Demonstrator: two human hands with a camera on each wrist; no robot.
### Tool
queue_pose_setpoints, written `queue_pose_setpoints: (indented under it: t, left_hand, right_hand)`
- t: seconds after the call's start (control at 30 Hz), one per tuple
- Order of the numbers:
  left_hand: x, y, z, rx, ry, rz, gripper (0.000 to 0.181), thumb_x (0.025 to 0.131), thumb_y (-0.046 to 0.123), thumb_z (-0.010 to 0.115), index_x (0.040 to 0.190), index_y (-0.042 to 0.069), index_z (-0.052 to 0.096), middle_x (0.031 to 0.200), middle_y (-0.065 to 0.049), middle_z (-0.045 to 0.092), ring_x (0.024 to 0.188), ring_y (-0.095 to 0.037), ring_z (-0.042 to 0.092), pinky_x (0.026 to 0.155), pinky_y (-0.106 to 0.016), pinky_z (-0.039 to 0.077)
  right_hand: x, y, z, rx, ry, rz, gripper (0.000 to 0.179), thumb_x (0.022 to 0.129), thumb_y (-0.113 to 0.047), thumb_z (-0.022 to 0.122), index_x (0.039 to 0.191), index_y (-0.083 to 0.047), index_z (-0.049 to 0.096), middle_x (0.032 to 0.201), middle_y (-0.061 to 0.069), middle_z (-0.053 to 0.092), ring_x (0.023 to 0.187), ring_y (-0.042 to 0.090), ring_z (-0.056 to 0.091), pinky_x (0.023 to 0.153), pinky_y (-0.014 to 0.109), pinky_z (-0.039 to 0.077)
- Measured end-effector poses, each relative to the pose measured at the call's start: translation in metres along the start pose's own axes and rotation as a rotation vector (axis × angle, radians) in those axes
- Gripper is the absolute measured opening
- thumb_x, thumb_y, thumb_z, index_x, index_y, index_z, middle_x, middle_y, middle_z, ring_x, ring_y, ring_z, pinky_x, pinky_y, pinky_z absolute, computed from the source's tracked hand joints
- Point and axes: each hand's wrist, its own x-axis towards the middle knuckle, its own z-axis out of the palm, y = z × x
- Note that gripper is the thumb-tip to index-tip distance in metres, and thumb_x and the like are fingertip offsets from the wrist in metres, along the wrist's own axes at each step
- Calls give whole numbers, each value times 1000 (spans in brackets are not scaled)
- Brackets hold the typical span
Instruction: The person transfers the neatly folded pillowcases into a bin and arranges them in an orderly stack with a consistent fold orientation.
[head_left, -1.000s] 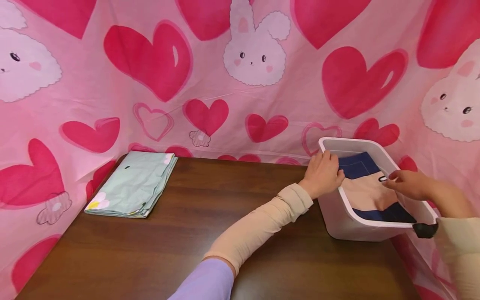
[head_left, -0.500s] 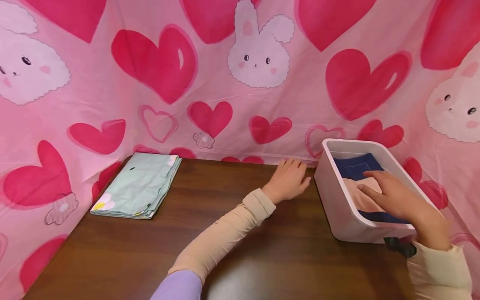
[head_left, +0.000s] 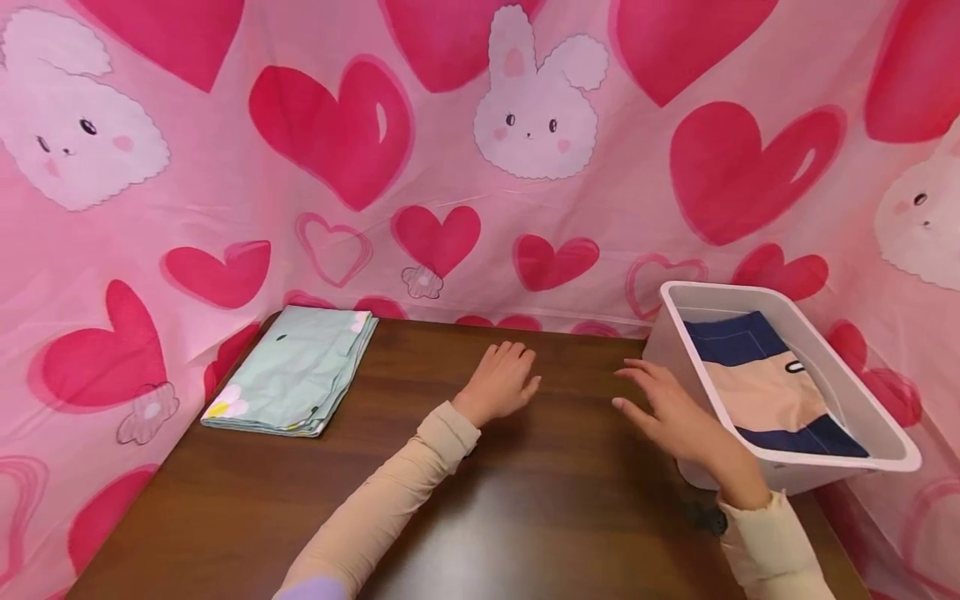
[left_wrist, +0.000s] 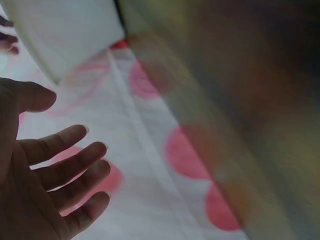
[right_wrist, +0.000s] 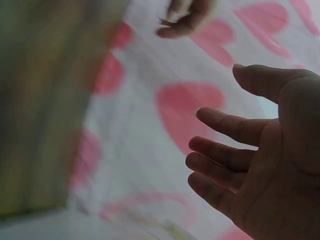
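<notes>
In the head view my left hand (head_left: 498, 383) is over the middle of the table, with nothing in it. Its fingers are spread and slightly bent in the left wrist view. My right hand (head_left: 678, 417) hovers just left of the white bin (head_left: 896, 450), thumb and fingers apart and holding nothing. Inside the bin lies a folded cloth (head_left: 765, 387) in navy and peach, with a small black-and-white oval mark near its right edge. A folded pale green cloth (head_left: 292, 367) with flower prints rests at the table's far left, away from both hands.
The brown wooden table (head_left: 525, 533) reaches back to a pink curtain (head_left: 450, 183) printed with hearts and rabbits. That curtain also hangs along the left and right sides. The bin stands at the table's right edge.
My left hand has let go of the bin's rim and moved left over the table. My right hand has left the cloth in the bin and come out leftward past the rim.
</notes>
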Motion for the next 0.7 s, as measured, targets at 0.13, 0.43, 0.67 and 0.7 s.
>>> queue_pose_setpoints:
  t: [0.13,0.43,0.67,0.7]
  left_hand:
    - [-21,-21,6,-25,-45,-9,30,98,33,61,113,8,66,113,-8,67,107,-27,61,92,-42,48]
    - [-55,-67,10,-93,-90,-55,31,97,27,65,114,2,68,113,-13,68,105,-31,62,92,-47,49]
    - [-68,-88,10,-131,-115,-97,30,96,26,66,112,1,69,111,-15,69,103,-33,63,92,-49,50]
    - [-70,-89,10,-135,-118,-101,30,96,25,66,112,1,69,111,-15,69,103,-33,63,92,-49,50]
  right_hand:
    - [14,6,42,37,-49,-16,41,97,-24,67,129,2,60,140,29,52,132,48,44,111,64,33]
    - [41,4,106,90,-146,-21,41,98,-22,66,128,5,60,132,24,57,125,42,51,108,59,41]
    - [58,-11,129,118,-199,-27,43,99,-26,66,131,2,60,131,19,57,124,36,50,107,54,42]
    - [61,-13,131,121,-204,-27,43,99,-26,66,131,2,60,131,18,57,124,35,50,108,53,43]
